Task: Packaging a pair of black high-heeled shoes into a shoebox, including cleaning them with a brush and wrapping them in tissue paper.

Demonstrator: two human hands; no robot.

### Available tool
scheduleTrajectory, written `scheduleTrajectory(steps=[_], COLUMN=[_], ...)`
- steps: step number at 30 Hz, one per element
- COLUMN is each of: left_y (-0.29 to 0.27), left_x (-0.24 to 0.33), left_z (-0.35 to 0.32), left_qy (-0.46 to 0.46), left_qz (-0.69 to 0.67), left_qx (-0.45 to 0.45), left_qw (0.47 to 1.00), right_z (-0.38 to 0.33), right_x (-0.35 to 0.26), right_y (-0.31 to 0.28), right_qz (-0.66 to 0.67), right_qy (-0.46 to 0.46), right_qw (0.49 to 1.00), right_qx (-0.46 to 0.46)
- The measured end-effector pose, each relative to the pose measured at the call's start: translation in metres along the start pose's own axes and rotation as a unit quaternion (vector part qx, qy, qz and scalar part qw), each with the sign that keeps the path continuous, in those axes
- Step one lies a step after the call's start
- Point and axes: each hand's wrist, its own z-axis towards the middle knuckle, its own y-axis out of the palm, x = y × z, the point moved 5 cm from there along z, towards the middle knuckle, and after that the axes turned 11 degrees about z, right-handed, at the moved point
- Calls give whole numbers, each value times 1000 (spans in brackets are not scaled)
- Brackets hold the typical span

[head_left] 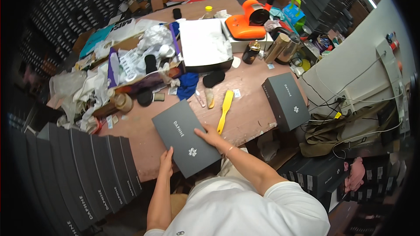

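A dark grey shoe box [183,136] with pale lettering and a small flower mark on its lid lies slanted at the table's front edge, its lid on. My left hand [166,162] grips its left edge near the close corner, thumb pointing up along the side. Across the right edge lies my right hand [210,136], fingers on the lid. What is inside the box is hidden. Just beyond my right hand lies a yellow long-handled brush-like tool [225,110]. A similar grey box [286,98] stands apart at the table's right edge.
Stacked grey boxes [94,172] rise at the left. Farther back on the pinkish table [249,100] are a purple-edged carton [113,67] of wrappings, an open white-lined box [203,43], an orange device [245,27], a dark bottle [251,52] and a blue cloth [188,85].
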Motion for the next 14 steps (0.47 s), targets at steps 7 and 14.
scheduleTrajectory(steps=[7, 14], left_y=[155, 241], left_x=[107, 139], left_z=[-55, -87], left_qy=[252, 442], left_qz=[36, 349], left_qx=[-192, -310], left_qw=[948, 766], right_z=[-93, -153], right_x=[-102, -112], right_y=[-181, -446], right_qz=[248, 103], right_qy=[22, 131], right_qw=[968, 965], right_qx=[27, 203])
